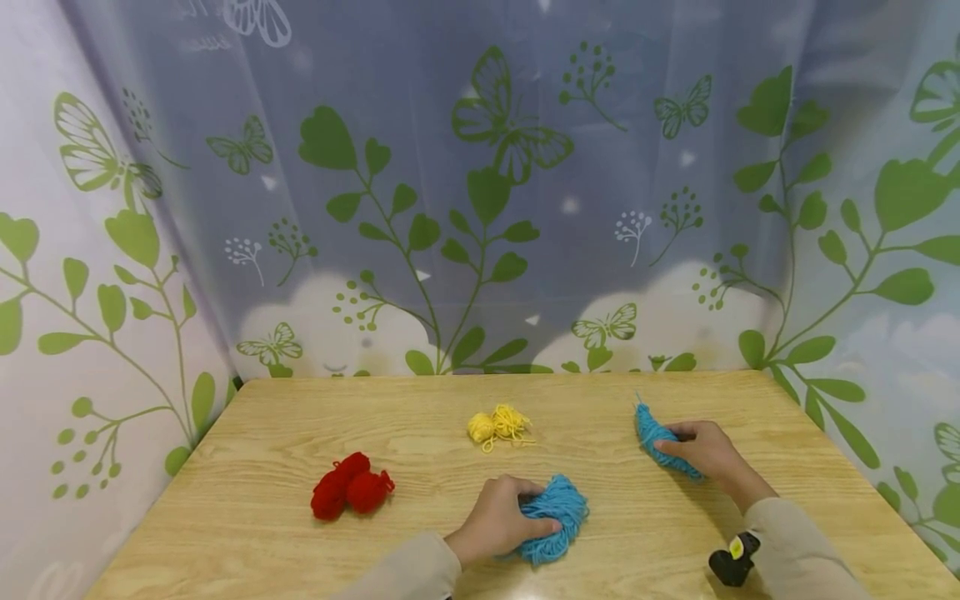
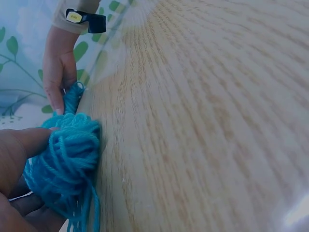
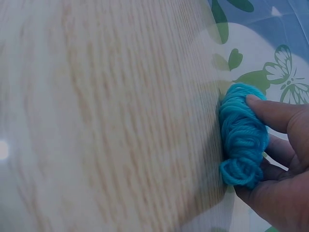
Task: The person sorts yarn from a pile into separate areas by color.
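My left hand (image 1: 498, 518) grips a loose, rounded bundle of blue yarn (image 1: 558, 518) near the table's front middle. In the left wrist view, the thumb lies along the top of this blue yarn (image 2: 72, 154), and strands trail down from it. Farther right, my right hand (image 1: 708, 454) pinches a longer, tightly wound blue yarn skein (image 1: 654, 433), which lies slanted with a thin tail at its far end. The right wrist view shows this skein (image 3: 244, 137) between thumb and fingers, right at the tabletop.
A red yarn bundle (image 1: 348, 487) lies on the left of the wooden table (image 1: 420, 408). Small yellow yarn balls (image 1: 495, 427) sit at the middle back. A black strap with a yellow-marked device (image 1: 735, 558) is at the right wrist. Patterned curtains (image 1: 420, 167) border the back and sides.
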`<move>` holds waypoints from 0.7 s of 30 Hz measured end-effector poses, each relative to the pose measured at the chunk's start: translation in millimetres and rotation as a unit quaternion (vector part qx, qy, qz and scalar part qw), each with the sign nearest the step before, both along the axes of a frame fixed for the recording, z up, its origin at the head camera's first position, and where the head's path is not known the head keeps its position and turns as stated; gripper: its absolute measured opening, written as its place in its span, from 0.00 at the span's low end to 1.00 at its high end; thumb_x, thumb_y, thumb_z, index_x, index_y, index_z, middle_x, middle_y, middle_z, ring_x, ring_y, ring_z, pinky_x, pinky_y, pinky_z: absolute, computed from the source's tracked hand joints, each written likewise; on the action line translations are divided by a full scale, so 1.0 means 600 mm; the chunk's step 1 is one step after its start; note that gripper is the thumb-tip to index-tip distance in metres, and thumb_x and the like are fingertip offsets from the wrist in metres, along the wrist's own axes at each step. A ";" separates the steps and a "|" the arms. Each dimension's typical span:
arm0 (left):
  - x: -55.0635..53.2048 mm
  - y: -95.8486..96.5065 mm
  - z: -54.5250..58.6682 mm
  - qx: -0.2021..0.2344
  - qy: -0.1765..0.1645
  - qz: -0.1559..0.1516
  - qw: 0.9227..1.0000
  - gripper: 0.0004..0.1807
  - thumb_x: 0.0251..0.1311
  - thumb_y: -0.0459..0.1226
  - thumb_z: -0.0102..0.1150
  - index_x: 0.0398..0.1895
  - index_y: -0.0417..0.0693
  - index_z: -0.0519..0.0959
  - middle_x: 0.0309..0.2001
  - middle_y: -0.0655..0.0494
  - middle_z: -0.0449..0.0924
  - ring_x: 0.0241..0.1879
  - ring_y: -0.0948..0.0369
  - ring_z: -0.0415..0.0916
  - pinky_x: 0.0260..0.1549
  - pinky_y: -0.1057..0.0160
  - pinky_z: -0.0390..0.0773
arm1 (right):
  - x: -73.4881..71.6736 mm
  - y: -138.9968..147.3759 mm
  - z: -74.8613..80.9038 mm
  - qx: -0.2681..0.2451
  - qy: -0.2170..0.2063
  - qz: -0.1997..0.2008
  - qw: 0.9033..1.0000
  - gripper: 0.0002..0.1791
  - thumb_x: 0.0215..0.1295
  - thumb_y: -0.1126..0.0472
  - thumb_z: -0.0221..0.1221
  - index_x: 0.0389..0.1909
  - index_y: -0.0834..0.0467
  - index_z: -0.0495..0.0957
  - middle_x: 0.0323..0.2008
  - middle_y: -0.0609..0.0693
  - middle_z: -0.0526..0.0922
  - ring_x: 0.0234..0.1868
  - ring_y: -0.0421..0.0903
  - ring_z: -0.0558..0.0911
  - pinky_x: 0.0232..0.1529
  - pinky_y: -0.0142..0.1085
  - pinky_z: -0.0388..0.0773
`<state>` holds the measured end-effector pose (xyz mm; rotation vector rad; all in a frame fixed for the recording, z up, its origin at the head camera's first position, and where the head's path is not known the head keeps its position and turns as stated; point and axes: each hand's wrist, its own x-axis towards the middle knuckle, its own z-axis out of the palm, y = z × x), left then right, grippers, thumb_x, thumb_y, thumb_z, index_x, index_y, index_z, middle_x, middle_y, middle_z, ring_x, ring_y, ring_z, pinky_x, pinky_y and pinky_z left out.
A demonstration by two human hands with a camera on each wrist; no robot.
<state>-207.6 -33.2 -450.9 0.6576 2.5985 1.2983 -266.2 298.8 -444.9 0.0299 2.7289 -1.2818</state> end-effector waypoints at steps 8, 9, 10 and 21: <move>0.000 -0.003 -0.009 0.007 -0.012 -0.001 1.000 0.23 0.49 0.43 0.73 0.45 0.37 0.83 0.43 0.50 0.85 0.45 0.56 0.81 0.42 0.60 0.81 | 0.005 0.000 -0.007 -0.004 0.006 0.000 1.000 0.35 0.65 0.51 0.61 0.61 0.75 0.67 0.57 0.71 0.72 0.57 0.68 0.70 0.52 0.54 0.74; 0.000 -0.004 -0.010 0.007 -0.015 0.001 1.000 0.22 0.50 0.42 0.73 0.45 0.37 0.83 0.43 0.50 0.85 0.45 0.57 0.81 0.42 0.61 0.81 | 0.005 0.000 -0.007 -0.005 0.006 -0.002 1.000 0.35 0.65 0.51 0.61 0.61 0.75 0.67 0.57 0.72 0.72 0.57 0.68 0.70 0.53 0.54 0.74; -0.001 -0.004 -0.010 0.009 -0.014 0.002 1.000 0.22 0.50 0.41 0.73 0.45 0.37 0.83 0.42 0.50 0.85 0.44 0.57 0.81 0.41 0.61 0.81 | 0.005 0.000 -0.007 -0.005 0.006 -0.003 1.000 0.35 0.65 0.51 0.61 0.61 0.75 0.67 0.57 0.72 0.71 0.58 0.68 0.70 0.53 0.54 0.73; -0.004 -0.003 -0.004 0.054 -0.030 0.033 0.998 0.18 0.47 0.36 0.73 0.41 0.37 0.83 0.36 0.53 0.84 0.37 0.60 0.79 0.37 0.62 0.80 | 0.001 0.003 -0.006 0.001 0.013 -0.002 1.000 0.35 0.65 0.51 0.60 0.61 0.75 0.67 0.58 0.72 0.71 0.58 0.68 0.70 0.52 0.54 0.74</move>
